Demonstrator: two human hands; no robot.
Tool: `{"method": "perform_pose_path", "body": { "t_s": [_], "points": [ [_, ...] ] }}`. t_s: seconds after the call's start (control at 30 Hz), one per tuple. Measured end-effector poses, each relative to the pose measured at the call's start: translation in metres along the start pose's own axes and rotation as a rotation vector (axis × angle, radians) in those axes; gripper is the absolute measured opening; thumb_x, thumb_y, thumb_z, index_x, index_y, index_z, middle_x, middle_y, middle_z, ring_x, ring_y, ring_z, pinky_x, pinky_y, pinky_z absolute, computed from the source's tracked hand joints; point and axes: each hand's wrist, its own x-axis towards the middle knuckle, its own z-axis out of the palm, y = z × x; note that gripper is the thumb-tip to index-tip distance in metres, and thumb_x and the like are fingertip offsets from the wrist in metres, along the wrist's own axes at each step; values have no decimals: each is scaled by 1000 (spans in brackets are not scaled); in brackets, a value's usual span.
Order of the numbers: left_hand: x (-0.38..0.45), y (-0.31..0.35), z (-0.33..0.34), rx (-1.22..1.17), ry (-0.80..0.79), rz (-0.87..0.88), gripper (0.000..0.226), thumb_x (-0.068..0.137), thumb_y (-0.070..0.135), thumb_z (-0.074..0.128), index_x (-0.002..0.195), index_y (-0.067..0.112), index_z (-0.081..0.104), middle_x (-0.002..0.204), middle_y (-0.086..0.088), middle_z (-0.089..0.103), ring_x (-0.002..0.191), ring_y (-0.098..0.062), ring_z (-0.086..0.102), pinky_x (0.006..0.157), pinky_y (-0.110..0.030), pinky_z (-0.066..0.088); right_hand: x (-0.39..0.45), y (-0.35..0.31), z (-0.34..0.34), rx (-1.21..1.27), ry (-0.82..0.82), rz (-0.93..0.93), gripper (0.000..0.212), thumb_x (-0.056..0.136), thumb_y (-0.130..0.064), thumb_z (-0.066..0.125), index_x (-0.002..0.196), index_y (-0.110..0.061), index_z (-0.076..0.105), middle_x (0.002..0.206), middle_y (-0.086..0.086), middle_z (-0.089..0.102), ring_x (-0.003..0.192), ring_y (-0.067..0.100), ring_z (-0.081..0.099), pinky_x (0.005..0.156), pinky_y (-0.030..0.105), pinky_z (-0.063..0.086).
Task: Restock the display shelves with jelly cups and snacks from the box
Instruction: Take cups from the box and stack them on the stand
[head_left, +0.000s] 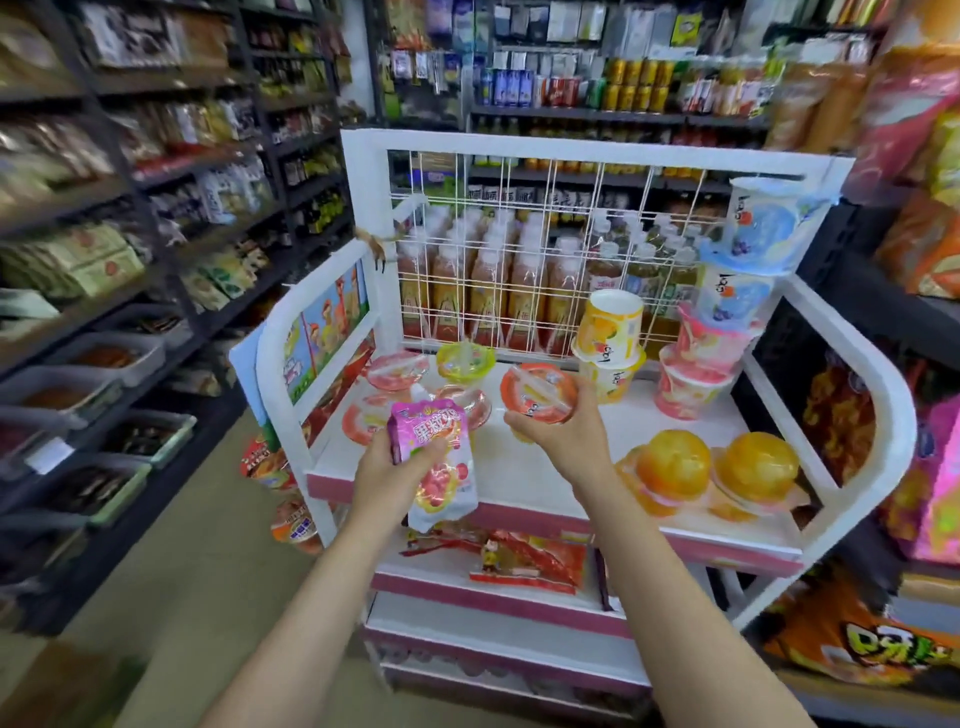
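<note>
While both forearms reach forward over the white display rack (363, 150), each hand carries stock; the left hand (387, 475) has its fingers curled round a pink jelly pouch (434, 457), gripping the upper part so the pouch hangs tilted over the front edge of the top shelf (524, 467), its white lower end with red fruit print pointing down; the right hand (558, 423) is raised a bit further in, thumb and fingers clamped on the sides of an orange jelly cup (540, 389), clear lid with a flat spoon facing the camera, held above the shelf surface and not touching it. On the top shelf: a cluster of flat pink and red cups (397, 369) at back left with one green cup (465, 358) behind them; two stacked yellow tubs (610, 338) against the wire grid (519, 208); a taller stack of pink and blue tubs (727, 312) at back right; two orange dome jellies (717, 467) at front right. Lower shelf holds red snack packets (535, 561). Surrounding store shelving is blurred.
</note>
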Motion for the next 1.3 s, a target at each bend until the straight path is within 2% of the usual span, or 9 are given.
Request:
{"method": "perform_pose_path", "body": {
  "t_s": [0.1,0.33,0.53,0.63,0.73,0.83,1.03,1.2,1.3],
  "points": [
    [8,-11,3,-20,12,-24,29,87,26,76,113,31,64,103,9,75,92,-11,73,77,-27,56,28,22,14,-31,-39,73,87,67,-29,92,136,-20,40,120,-1,59,102,16,62,94,40,53],
    [17,-17,5,-53,13,-28,33,85,27,78,115,31,64,104,9,75,93,-9,73,76,-27,56,45,40,24,-32,-59,102,70,73,-20,88,124,-23,39,106,-6,58,80,-4,56,58,10,47],
    [5,-19,1,-71,-33,-3,36,87,27,76,120,31,62,107,9,74,94,-8,72,75,-26,57,17,25,15,-32,-26,136,102,79,-30,84,155,-14,18,140,9,48,127,21,50,100,33,45],
    [-13,-19,-2,-63,-65,-5,25,87,46,71,110,40,65,102,16,75,93,-2,71,88,-33,56,-30,10,3,46,50,61,64,89,-26,73,143,-17,40,129,5,55,121,17,54,96,31,46],
    [-39,-16,1,-85,-94,10,10,93,44,64,103,41,63,89,26,70,77,17,64,70,-8,50,-83,6,-2,134,-204,105,23,94,-30,66,114,-18,64,107,5,71,101,19,69,94,42,56],
    [-63,-26,5,-88,-149,9,8,92,37,67,100,36,66,83,25,73,80,10,68,65,-9,50,-126,16,-2,97,-388,195,42,83,-44,73,114,-18,62,108,2,73,101,20,70,90,37,58],
    [-105,-99,26,-62,-254,-137,8,88,33,72,96,30,70,81,16,75,77,-1,71,61,-13,52,-185,79,-16,163,-433,404,43,86,-29,76,124,-19,58,111,-2,74,106,21,70,90,33,57],
    [-107,-151,60,111,-351,-252,18,87,29,76,103,24,67,101,1,75,91,-15,72,78,-29,58,-208,153,-23,208,-86,482,34,86,-28,75,114,-10,65,103,7,76,95,26,73,78,37,58],
    [-94,-179,85,281,-435,-229,29,91,24,72,118,21,61,111,-5,71,90,-9,68,73,-16,51,-194,194,-33,183,53,553,24,92,-30,70,108,-11,69,99,10,76,96,31,73,87,49,57]
  ]
}}
